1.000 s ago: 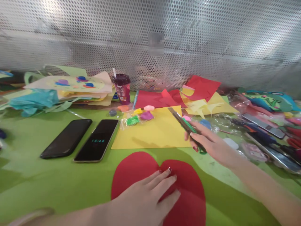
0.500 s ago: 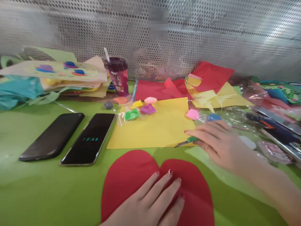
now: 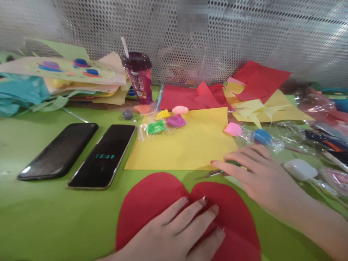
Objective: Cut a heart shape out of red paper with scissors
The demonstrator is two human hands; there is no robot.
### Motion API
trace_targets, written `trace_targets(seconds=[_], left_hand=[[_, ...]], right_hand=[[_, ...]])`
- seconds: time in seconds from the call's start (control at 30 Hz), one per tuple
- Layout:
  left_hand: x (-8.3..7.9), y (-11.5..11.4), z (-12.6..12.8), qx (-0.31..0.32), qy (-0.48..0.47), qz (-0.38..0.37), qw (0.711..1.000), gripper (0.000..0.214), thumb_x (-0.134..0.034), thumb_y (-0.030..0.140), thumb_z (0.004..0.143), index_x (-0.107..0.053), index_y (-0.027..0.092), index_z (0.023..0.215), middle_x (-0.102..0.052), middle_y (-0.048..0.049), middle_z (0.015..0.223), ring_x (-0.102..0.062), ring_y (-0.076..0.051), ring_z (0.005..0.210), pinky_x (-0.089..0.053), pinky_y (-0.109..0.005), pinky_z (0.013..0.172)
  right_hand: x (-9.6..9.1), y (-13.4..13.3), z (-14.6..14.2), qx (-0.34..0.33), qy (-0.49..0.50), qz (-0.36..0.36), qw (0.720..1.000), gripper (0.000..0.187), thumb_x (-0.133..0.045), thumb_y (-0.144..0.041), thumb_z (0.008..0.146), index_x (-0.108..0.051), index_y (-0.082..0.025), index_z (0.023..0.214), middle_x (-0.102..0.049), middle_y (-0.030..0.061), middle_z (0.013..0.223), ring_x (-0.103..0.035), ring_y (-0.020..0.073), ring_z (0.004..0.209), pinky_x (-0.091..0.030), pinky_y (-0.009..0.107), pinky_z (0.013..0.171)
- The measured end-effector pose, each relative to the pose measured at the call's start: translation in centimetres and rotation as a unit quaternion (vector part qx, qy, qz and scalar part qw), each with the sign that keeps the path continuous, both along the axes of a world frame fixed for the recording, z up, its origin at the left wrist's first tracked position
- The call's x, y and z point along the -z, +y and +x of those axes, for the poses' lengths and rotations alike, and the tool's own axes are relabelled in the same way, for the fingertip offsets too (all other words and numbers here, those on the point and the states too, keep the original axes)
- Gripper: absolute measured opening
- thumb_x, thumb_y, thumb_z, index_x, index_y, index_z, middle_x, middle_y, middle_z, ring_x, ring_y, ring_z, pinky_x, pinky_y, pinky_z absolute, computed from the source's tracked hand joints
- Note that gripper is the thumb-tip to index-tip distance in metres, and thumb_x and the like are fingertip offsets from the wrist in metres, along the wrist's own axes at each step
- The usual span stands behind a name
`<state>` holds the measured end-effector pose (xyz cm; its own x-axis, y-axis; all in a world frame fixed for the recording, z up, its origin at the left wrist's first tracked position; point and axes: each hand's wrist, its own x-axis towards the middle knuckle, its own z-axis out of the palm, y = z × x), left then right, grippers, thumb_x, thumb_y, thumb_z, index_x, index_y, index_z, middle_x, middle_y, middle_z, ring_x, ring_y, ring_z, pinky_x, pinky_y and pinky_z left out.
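Observation:
A red paper heart (image 3: 152,203) lies on the green table in front of me, its notch at the top. My left hand (image 3: 174,228) rests flat on it, fingers stretched out and slightly apart, covering its middle. Beyond the heart's right lobe, my right hand (image 3: 252,170) grips what looks like a small pair of scissors (image 3: 213,174) with green handles. Their pointed metal end faces left, low over the table; the handles are mostly hidden by the fingers. Just behind lies a yellow paper sheet (image 3: 179,148), its right corner near my right hand.
Two phones (image 3: 102,157) lie at left. Clay packets, one green (image 3: 156,127) and one purple (image 3: 176,120), sit on the yellow sheet. A lidded cup (image 3: 140,81), red paper (image 3: 187,98) and a craft pile (image 3: 89,81) stand along the perforated metal wall. A white case (image 3: 300,169) lies at right.
The view has shifted slightly. My right hand has drawn the scissors a little toward me, off the yellow sheet's edge. My left hand still lies on the heart.

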<state>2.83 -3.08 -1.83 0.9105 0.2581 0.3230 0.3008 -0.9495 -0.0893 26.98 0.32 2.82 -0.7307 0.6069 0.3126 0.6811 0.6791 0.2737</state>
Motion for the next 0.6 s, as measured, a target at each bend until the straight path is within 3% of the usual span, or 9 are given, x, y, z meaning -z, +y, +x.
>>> trace_targets(seconds=[0.1,0.27,0.6], left_hand=[[0.1,0.4,0.0,0.000,0.004,-0.013,1.000,0.037,-0.033,0.024,0.096,-0.044,0.023,0.131,-0.049,-0.0019,0.134,-0.048,-0.021,0.119,-0.040,-0.034,0.097],[0.3,0.3,-0.2,-0.007,0.010,-0.017,1.000,0.036,-0.033,0.025,0.096,-0.044,0.023,0.131,-0.047,-0.0028,0.136,-0.046,-0.023,0.120,-0.037,-0.041,0.100],[0.5,-0.1,-0.1,-0.016,-0.004,-0.025,1.000,0.036,-0.037,0.025,0.094,-0.046,0.023,0.129,-0.047,-0.0048,0.135,-0.046,-0.030,0.120,-0.042,-0.046,0.094]], right_hand=[[0.1,0.2,-0.1,0.006,0.011,-0.008,1.000,0.042,-0.038,0.005,0.074,-0.060,-0.022,0.097,-0.066,0.0023,0.088,-0.054,0.0200,0.084,-0.032,0.037,0.078],[0.7,0.6,-0.4,0.025,0.022,0.013,0.999,0.020,-0.044,-0.013,0.087,-0.061,-0.023,0.081,-0.065,0.0017,0.078,-0.054,0.0185,0.075,-0.029,0.039,0.079],[1.1,0.8,-0.8,0.040,0.025,0.033,0.998,0.023,-0.042,-0.007,0.085,-0.058,-0.022,0.079,-0.065,0.0026,0.077,-0.055,0.0194,0.076,-0.033,0.040,0.078]])
